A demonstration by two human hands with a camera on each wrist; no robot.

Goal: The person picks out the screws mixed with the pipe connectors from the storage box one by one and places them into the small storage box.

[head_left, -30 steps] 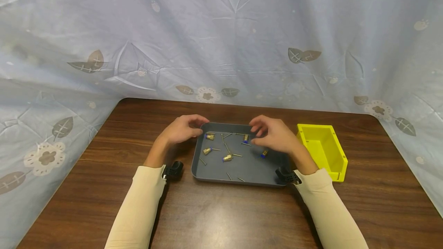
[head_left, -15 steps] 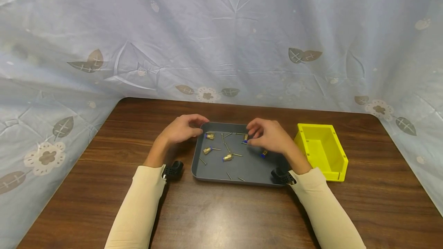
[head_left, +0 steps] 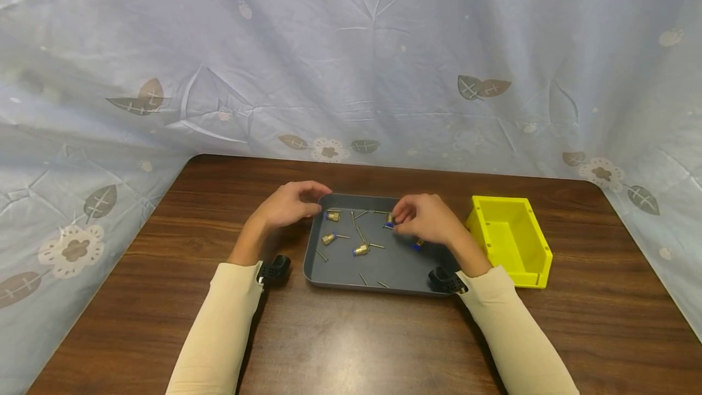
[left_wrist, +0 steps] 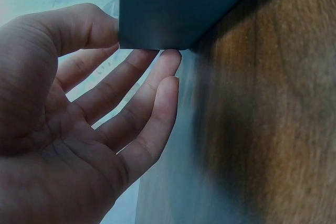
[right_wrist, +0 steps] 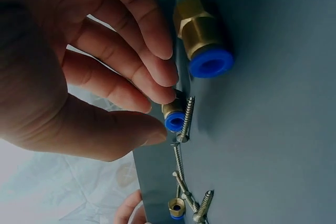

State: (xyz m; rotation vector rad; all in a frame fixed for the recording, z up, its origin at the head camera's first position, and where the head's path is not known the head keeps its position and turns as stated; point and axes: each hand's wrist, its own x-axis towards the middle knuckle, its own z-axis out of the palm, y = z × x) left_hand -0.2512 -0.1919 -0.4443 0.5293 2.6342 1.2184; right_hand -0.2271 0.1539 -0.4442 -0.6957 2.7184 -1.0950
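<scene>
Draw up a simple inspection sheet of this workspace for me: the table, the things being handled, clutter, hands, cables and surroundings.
Surface: brown wood-grain table
Job's things: gray tray holding five brass-and-blue fittings and scattered screws; yellow bin to its right
Clutter: nothing seen
Left hand: holds the tray's far-left corner
Right hand: over the tray, thumb and fingertips near one fitting; contact unclear
Cables: nothing seen
Surroundings: pale cloth with leaf and flower prints, behind and beside the table
</scene>
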